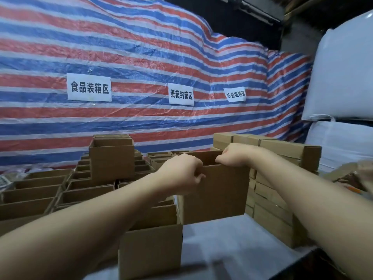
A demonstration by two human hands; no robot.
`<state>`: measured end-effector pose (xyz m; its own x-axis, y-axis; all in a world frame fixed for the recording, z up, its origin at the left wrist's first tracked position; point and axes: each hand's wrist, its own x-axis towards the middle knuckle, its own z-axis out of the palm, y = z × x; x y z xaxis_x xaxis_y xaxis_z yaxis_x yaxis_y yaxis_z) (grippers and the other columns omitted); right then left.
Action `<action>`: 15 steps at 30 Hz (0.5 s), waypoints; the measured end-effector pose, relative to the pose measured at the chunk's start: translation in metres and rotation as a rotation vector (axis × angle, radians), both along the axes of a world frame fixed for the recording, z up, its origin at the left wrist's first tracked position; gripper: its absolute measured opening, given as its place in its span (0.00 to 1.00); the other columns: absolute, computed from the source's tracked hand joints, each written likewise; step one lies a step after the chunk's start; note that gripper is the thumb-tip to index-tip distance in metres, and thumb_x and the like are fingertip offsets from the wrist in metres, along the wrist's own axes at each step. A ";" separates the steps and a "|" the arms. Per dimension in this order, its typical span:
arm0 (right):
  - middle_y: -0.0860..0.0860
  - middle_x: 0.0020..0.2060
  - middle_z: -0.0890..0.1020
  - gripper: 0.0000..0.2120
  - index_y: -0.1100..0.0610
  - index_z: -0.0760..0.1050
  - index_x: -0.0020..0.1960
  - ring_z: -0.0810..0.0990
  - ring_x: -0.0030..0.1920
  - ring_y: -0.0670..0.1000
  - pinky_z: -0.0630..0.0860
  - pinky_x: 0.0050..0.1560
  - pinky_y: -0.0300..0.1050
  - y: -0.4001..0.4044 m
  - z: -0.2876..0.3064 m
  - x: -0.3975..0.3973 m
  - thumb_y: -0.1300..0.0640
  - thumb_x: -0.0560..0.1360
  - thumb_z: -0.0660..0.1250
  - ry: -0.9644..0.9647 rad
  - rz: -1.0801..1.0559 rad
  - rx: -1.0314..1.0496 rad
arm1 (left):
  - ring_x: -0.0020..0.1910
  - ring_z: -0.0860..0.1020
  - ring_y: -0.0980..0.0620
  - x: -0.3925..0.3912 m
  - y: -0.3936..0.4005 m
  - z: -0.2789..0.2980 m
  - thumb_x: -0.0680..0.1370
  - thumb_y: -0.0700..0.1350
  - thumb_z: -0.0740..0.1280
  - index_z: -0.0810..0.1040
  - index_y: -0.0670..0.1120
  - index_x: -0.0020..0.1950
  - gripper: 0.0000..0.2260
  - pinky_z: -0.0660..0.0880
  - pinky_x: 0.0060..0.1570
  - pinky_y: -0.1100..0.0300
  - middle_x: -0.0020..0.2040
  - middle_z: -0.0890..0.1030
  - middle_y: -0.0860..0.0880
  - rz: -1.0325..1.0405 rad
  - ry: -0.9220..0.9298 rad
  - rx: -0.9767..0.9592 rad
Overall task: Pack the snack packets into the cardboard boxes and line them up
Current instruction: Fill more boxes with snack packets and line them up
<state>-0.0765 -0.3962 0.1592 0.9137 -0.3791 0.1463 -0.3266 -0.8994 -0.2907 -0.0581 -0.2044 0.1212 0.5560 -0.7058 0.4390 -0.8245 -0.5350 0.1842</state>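
Evidently mid-placement, both hands, left hand (179,174) and right hand (234,156), pinch the open cardboard box (216,190) by its rim above the worktop (232,249); next, set it squarely beside the lined-up boxes (60,188).

A: What colour are the boxes (216,190)?
B: Plain brown cardboard, every one, and unprinted. The closed stack (282,199) at the right is the same brown.
A: And behind them?
B: A tarp (141,47) striped red, blue and white.
A: Those signs (89,87) on it?
B: White sheets with black characters.
A: The tabletop (232,249)?
B: Pale grey-white covering.
A: At the far right?
B: Big white sacks (343,67), with a dark, near-black gap above the tarp.
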 end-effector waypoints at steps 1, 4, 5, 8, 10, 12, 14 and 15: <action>0.48 0.41 0.80 0.11 0.48 0.74 0.43 0.79 0.40 0.47 0.72 0.38 0.42 0.004 0.005 -0.007 0.45 0.81 0.63 0.023 -0.027 -0.022 | 0.42 0.79 0.56 -0.007 0.002 0.001 0.81 0.48 0.66 0.80 0.51 0.53 0.05 0.80 0.44 0.61 0.45 0.80 0.53 -0.010 -0.003 -0.017; 0.47 0.41 0.77 0.10 0.48 0.71 0.47 0.75 0.37 0.47 0.71 0.35 0.43 0.020 0.021 -0.026 0.43 0.82 0.62 0.058 -0.084 -0.076 | 0.40 0.77 0.57 -0.025 0.015 0.005 0.81 0.48 0.65 0.76 0.53 0.49 0.02 0.73 0.37 0.67 0.43 0.78 0.55 -0.041 -0.034 -0.039; 0.47 0.42 0.77 0.10 0.48 0.71 0.49 0.76 0.37 0.48 0.71 0.34 0.42 0.027 0.027 -0.033 0.42 0.82 0.62 0.062 -0.083 -0.052 | 0.39 0.76 0.58 -0.031 0.025 0.008 0.81 0.48 0.65 0.74 0.55 0.46 0.04 0.68 0.34 0.69 0.41 0.77 0.57 -0.045 -0.060 -0.040; 0.48 0.47 0.81 0.15 0.50 0.75 0.53 0.82 0.44 0.50 0.77 0.37 0.44 0.056 0.039 -0.045 0.39 0.81 0.62 0.080 -0.017 0.087 | 0.36 0.75 0.60 -0.044 0.069 0.016 0.80 0.50 0.66 0.70 0.58 0.41 0.10 0.65 0.32 0.69 0.36 0.74 0.60 -0.014 -0.136 -0.023; 0.47 0.49 0.81 0.14 0.48 0.75 0.53 0.83 0.50 0.52 0.82 0.47 0.48 0.082 0.036 -0.045 0.38 0.79 0.64 0.076 0.076 0.082 | 0.36 0.76 0.60 -0.050 0.104 0.018 0.80 0.51 0.66 0.71 0.57 0.39 0.10 0.68 0.33 0.68 0.37 0.76 0.59 0.037 -0.147 -0.001; 0.47 0.49 0.81 0.11 0.48 0.76 0.53 0.83 0.50 0.51 0.82 0.49 0.47 0.114 0.027 -0.041 0.40 0.79 0.66 0.027 0.176 0.025 | 0.39 0.77 0.58 -0.055 0.141 0.014 0.80 0.51 0.65 0.76 0.54 0.43 0.06 0.75 0.37 0.62 0.39 0.78 0.57 0.110 -0.140 0.028; 0.46 0.46 0.82 0.07 0.47 0.77 0.50 0.82 0.46 0.49 0.80 0.40 0.41 0.148 0.012 -0.034 0.44 0.78 0.68 -0.020 0.269 0.025 | 0.40 0.78 0.59 -0.062 0.176 0.005 0.80 0.51 0.65 0.78 0.53 0.46 0.05 0.76 0.41 0.61 0.40 0.79 0.57 0.170 -0.143 0.051; 0.45 0.45 0.81 0.05 0.46 0.77 0.48 0.81 0.45 0.48 0.79 0.38 0.39 0.163 0.004 -0.032 0.45 0.79 0.69 -0.018 0.324 0.047 | 0.40 0.78 0.60 -0.066 0.192 -0.001 0.79 0.52 0.65 0.78 0.54 0.46 0.04 0.76 0.41 0.63 0.39 0.79 0.58 0.192 -0.145 0.063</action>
